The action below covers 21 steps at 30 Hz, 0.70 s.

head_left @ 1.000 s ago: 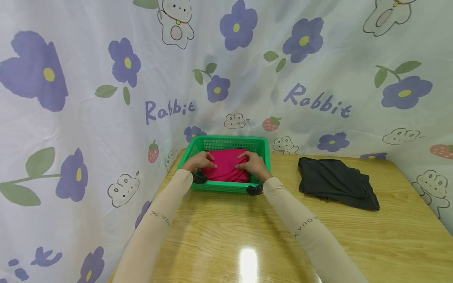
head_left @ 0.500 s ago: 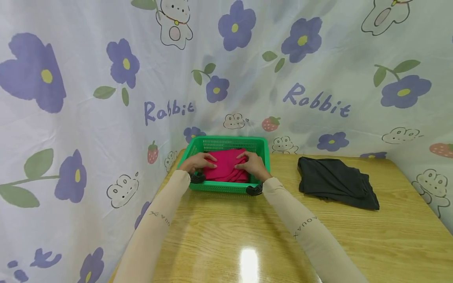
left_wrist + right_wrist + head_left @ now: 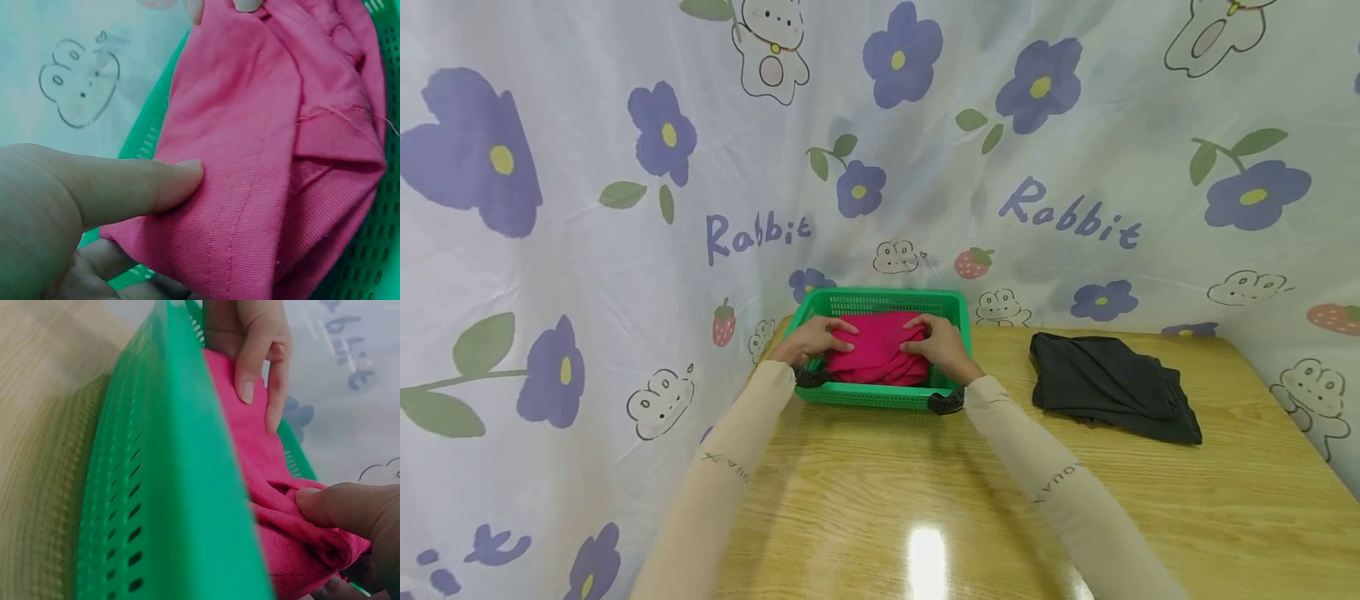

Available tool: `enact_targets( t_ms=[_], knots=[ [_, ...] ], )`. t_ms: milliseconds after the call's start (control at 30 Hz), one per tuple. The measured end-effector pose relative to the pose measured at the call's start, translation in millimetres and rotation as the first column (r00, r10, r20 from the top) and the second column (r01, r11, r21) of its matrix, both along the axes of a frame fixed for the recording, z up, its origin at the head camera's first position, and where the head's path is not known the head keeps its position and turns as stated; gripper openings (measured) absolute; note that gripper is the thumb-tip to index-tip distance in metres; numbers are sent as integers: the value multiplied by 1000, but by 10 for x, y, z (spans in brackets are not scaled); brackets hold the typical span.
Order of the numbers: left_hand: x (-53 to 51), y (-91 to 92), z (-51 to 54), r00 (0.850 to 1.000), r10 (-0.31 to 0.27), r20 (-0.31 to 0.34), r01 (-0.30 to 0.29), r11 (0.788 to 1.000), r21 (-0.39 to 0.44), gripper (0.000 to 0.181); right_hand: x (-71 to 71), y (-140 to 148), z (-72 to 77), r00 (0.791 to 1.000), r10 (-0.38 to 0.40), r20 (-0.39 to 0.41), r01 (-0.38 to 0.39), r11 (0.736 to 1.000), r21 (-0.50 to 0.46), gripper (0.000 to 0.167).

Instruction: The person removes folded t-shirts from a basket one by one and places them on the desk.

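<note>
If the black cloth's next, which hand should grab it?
Probably the right hand: it's nearer the black cloth, at that side of the basket; the left hand is farther. Both pinch the pink cloth, so the right must let go first.

- "Rabbit" stood twice on the flowered cloth (image 3: 943, 167), in purple.
- "AQUA X" ran across the right sleeve (image 3: 1063, 504).
- The left sleeve (image 3: 707, 500) bore "X" beside unclear letters.

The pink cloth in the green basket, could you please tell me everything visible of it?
The bright pink, soft-looking cloth is folded in layers, creased and bunched along its near side, with parallel stitch lines by one edge. It is inside the green perforated plastic basket. The bare left hand and bare right hand pinch its opposite ends, thumbs on top.
</note>
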<state>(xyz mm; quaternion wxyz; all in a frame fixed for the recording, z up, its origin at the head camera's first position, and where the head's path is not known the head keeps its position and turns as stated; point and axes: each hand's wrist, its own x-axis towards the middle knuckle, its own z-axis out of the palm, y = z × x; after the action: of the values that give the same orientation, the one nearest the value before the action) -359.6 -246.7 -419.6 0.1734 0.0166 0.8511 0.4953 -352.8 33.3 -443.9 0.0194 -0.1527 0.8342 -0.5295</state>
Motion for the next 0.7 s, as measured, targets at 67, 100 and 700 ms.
enact_targets(
  t_ms=[67, 100, 700],
  knots=[
    [17, -3, 26, 1000, 1, -29, -1, 1000, -18, 39, 15, 30, 32, 1000, 12, -5, -12, 999, -32, 37],
    [26, -2, 48, 999, -1, -40, 0, 1000, -26, 38, 25, 49, 51, 1000, 22, -2, -22, 998, -52, 37],
    [291, 280, 285, 994, -36, -102, 46, 994, 100, 38, 253, 509, 320, 999, 39, 22, -38, 997, -69, 39]
  ],
)
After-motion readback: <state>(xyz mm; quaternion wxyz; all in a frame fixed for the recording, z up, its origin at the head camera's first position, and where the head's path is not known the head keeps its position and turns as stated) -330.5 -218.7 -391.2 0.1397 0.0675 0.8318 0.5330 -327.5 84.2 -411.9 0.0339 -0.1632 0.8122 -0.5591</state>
